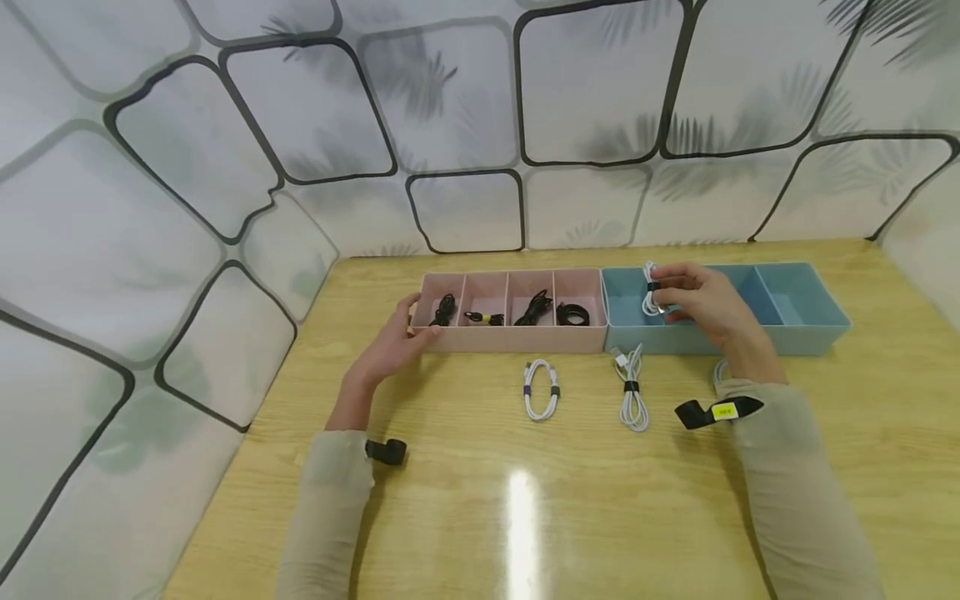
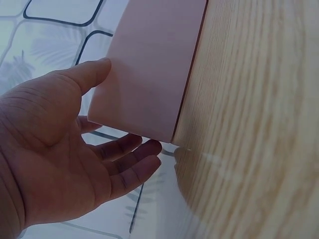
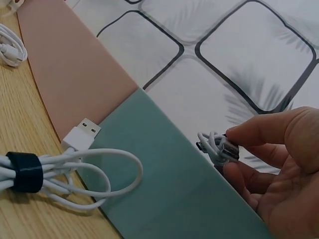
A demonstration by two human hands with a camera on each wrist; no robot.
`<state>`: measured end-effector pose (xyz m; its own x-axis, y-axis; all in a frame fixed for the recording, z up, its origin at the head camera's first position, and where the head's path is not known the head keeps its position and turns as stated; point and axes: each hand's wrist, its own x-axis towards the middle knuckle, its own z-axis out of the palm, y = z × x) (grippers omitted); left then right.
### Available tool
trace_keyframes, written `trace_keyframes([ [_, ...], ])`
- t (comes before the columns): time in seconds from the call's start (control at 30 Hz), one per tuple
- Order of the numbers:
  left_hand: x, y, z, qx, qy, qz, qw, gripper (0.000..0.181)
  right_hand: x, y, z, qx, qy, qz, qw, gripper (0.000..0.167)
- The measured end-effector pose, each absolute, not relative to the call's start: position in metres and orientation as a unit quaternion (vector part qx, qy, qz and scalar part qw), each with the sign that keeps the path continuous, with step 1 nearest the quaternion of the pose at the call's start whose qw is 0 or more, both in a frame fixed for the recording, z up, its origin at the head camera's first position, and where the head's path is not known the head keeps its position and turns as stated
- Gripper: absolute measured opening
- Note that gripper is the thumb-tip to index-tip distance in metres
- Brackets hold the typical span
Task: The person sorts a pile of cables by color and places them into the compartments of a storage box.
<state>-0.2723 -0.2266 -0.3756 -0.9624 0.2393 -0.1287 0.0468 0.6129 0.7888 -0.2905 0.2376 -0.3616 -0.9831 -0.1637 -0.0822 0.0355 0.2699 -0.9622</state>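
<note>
Across the near part of the pale wood surface (image 1: 465, 533), a wide stretch of open room between two beige sleeves (image 1: 326, 500), plus one bright glare streak (image 1: 522, 517). Two black wrist cameras (image 1: 387, 452), one per arm, yellow label on the right one.

A bit further out, three white cables (image 1: 632, 386) on the wood, just in front of the boxes: one neat oval with two dark ties, one longer bundle with a black tie and a USB plug up top, one mostly hidden behind the right wrist. Decent gap between the first two.

Next, two hands. Left hand (image 1: 390, 344) spread wide at the left end of the pink box (image 1: 517, 339), thumb at the front wall, fingers along the end. Right hand (image 1: 707, 304) pinching a fourth white cable (image 1: 651, 287) over the left part of the blue box (image 1: 802, 338): small tight coil, black tie round the middle, shiny metal plug by the fingers. Can't tell if touching the box.

Two boxes, butted end to end. Pink: four compartments, four black cables (image 1: 533, 308), one each, yellow band on the second from left. Blue: can't count the compartments behind the hand. Strips of wood past both ends, thinner one behind.

Furthest back, pale wall (image 1: 465, 92) with rounded dark outlines and leaf prints.
</note>
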Motion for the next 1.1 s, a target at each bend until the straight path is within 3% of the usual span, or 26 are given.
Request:
trace_keyframes([
  [0.43,-0.2753,-0.2247,-0.375,0.086,0.892,0.431,0.107,0.076,-0.2915,0.2417,-0.3626,-0.049,0.806,-0.583,0.093,0.046],
  [1.1,-0.2738,-0.2275,-0.3798,0.08,0.894,0.426,0.109,0.077,-0.2923,0.2407,-0.3679,-0.039,0.786,-0.61,0.091,0.038],
])
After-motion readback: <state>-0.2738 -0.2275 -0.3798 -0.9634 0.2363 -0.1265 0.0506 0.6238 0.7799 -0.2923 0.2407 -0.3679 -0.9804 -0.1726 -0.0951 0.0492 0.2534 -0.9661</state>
